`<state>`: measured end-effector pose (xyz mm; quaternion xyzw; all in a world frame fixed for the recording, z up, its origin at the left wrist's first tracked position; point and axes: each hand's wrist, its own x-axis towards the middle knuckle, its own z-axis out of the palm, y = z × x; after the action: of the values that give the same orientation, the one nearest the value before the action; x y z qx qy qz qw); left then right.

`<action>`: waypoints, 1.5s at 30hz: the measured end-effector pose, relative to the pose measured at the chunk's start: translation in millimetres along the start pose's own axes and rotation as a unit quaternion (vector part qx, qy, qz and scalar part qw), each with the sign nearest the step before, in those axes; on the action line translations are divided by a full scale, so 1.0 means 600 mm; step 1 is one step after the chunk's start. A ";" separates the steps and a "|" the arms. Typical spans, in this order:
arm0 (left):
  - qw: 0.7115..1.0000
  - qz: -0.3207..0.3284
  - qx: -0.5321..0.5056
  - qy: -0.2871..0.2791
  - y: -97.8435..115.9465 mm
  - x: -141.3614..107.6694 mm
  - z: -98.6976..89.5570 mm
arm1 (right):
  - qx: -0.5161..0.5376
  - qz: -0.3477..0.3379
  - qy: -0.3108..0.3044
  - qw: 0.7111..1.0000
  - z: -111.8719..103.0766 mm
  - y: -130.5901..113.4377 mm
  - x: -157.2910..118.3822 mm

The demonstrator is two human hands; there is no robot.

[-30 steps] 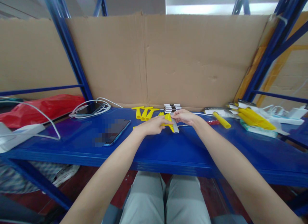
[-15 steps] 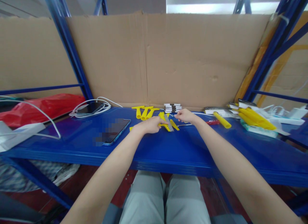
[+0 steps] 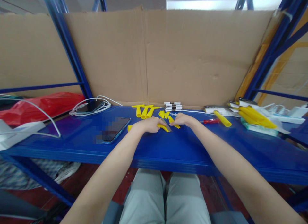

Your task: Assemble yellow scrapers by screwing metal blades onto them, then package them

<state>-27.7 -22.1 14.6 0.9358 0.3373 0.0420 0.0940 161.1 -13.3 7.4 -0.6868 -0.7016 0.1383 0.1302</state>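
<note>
My left hand (image 3: 152, 124) is closed on a yellow scraper piece (image 3: 163, 127), which lies against a grey metal blade (image 3: 166, 124) low over the blue table. Just to the right, my right hand (image 3: 180, 119) has its fingers on another flat yellow piece (image 3: 174, 122), seemingly pinching its edge. More small yellow pieces (image 3: 164, 114) lie behind the blade. Three yellow T-shaped handles (image 3: 144, 112) stand in a row behind my left hand. A stack of white and black packets (image 3: 173, 106) sits behind my right hand.
On the blue table (image 3: 168, 153), a phone (image 3: 116, 131) lies left. A red-handled screwdriver (image 3: 211, 121) and yellow tube (image 3: 222, 118) are to the right, beside yellow handles on a packet (image 3: 257, 117). Coiled white cable (image 3: 106, 105) and a red bag (image 3: 43, 107) lie far left.
My right hand has come down and left from above the small parts onto the flat yellow piece. The blade's tilt has changed beside my left hand, which still grips the yellow piece.
</note>
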 end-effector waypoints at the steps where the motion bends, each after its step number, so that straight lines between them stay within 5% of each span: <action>1: 1.000 0.003 0.002 0.000 0.001 -0.001 0.000 | 0.007 0.002 -0.003 1.000 -0.001 0.000 -0.002; 23: 0.999 0.021 0.047 -0.004 0.000 0.001 0.001 | 0.151 0.052 0.001 0.987 -0.005 -0.009 -0.004; 32: 0.999 0.033 0.030 0.004 0.003 0.001 0.004 | 0.359 0.071 -0.049 0.929 -0.007 -0.017 -0.008; 39: 0.995 0.012 0.066 0.079 -0.003 0.011 0.015 | 0.500 0.093 -0.112 0.854 -0.013 -0.014 -0.001; 45: 0.990 0.004 0.062 0.130 -0.006 0.014 0.016 | 0.512 0.037 -0.052 0.857 -0.015 -0.015 -0.004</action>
<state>-21.9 -15.5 4.9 0.9278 0.3445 0.1429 -0.0090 155.9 -15.5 19.3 -0.5404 -0.5115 0.5185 0.4213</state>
